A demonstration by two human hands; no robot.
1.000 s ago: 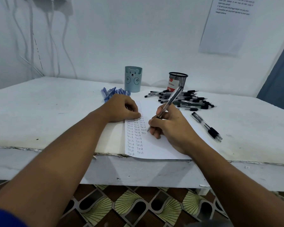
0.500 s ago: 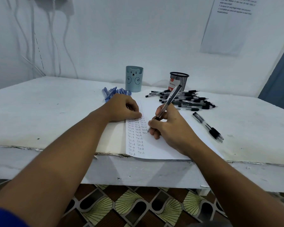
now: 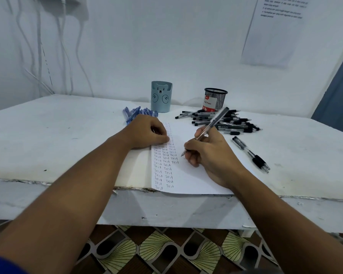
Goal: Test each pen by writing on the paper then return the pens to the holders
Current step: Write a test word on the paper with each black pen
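Observation:
A white paper lies at the table's front edge, with columns of the word "Test" down its left side. My right hand grips a black pen, its tip at the paper just right of the third column. My left hand rests on the paper's top left part with fingers curled. A blue bear holder and a black mesh holder stand at the back. Blue pens lie left of the bear holder. A pile of black pens lies before the mesh holder.
One or two black pens lie apart, right of the paper. The white table meets a white wall behind. Cables hang at the back left and a printed sheet is stuck on the wall at the upper right.
My right hand has moved slightly right across the paper with the pen, and the third column of "Test" has grown. The left hand has stayed in place.

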